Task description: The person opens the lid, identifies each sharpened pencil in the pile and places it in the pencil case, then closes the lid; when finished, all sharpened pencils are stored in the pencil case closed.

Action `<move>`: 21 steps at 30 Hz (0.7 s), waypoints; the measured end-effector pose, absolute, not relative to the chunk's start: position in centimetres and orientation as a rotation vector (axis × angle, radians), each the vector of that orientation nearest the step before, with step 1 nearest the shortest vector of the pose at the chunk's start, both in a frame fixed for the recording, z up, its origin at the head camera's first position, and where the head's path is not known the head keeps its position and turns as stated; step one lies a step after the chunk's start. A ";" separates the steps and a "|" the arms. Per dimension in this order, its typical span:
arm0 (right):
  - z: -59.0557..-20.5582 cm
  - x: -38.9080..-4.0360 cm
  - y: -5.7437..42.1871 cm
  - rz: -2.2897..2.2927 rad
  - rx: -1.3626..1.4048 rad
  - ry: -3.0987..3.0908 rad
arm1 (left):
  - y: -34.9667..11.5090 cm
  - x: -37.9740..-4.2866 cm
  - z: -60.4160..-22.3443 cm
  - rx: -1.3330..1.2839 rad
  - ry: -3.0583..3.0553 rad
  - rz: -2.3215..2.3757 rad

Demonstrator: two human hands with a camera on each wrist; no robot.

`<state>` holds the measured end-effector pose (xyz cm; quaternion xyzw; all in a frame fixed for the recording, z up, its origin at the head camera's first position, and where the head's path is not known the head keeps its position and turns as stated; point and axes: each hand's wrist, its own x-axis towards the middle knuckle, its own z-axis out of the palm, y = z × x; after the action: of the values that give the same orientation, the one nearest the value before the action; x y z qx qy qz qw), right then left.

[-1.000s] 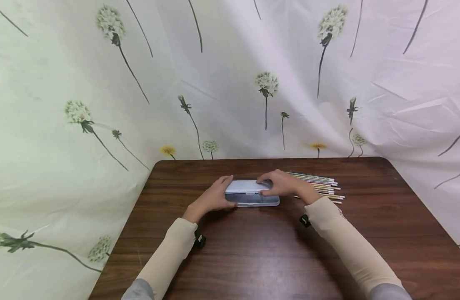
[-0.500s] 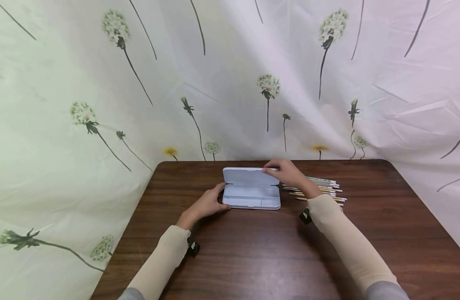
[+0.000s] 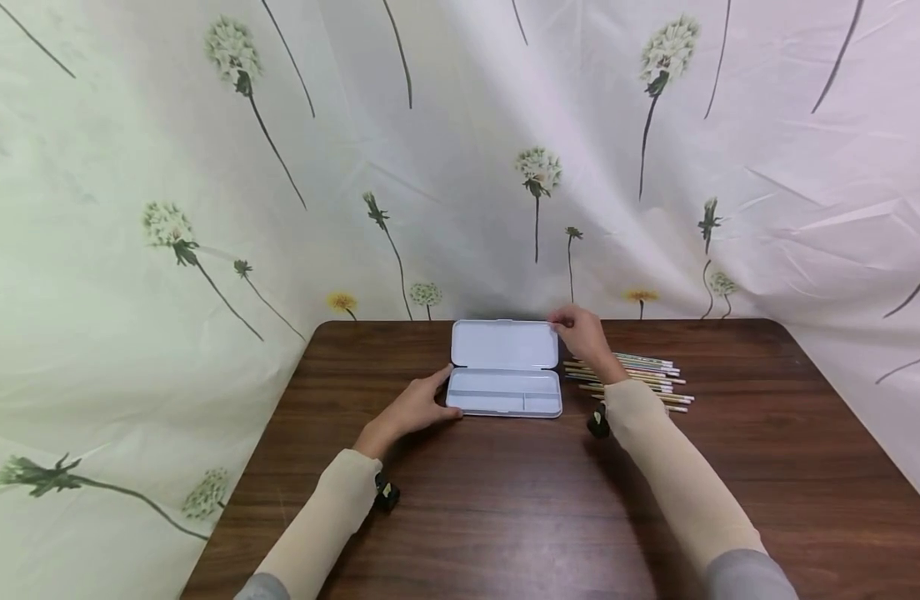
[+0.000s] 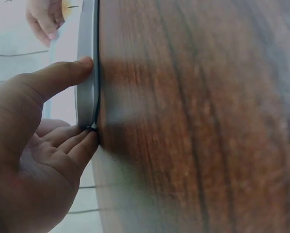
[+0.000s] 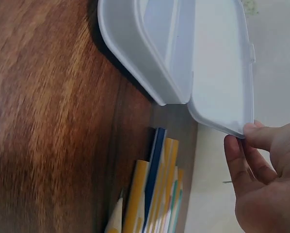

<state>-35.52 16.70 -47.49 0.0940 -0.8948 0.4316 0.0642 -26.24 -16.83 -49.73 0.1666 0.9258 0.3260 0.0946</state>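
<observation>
A white pencil case point(image 3: 505, 382) sits at the back middle of the table with its hinged lid point(image 3: 503, 344) raised. Inside are a long compartment and shorter divided ones, with nothing seen in them. My left hand point(image 3: 415, 406) holds the case's left end, thumb on the front wall and fingers round the end, as the left wrist view shows. At the lid's upper right corner, my right hand point(image 5: 266, 167) pinches the rim between thumb and fingers. Several pencils point(image 5: 135, 196) lie just right of the case, partly under the right forearm in the head view.
The brown wooden table point(image 3: 490, 508) extends towards me and to both sides. Directly behind its far edge hangs a white cloth point(image 3: 445, 192) printed with dandelions.
The lid has swung from partly lowered over the case to leaning far back. My right hand has gone up and back with it, while my left hand has stayed at the left end.
</observation>
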 end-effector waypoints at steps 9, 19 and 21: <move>-47.8 -36.0 16.7 1.332 0.251 -2.765 | -16.8 -26.2 -49.7 0.490 2.745 0.957; -46.3 -35.5 17.7 1.282 0.395 -2.733 | -17.1 -26.2 -50.0 0.491 2.742 0.975; -45.7 -35.1 18.0 1.249 0.427 -2.715 | -17.1 -26.1 -49.9 0.494 2.737 0.981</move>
<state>-35.14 18.04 -45.65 0.1412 -0.8976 0.4131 0.0614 -26.14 -17.14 -49.95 0.1667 0.9238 0.3311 0.0960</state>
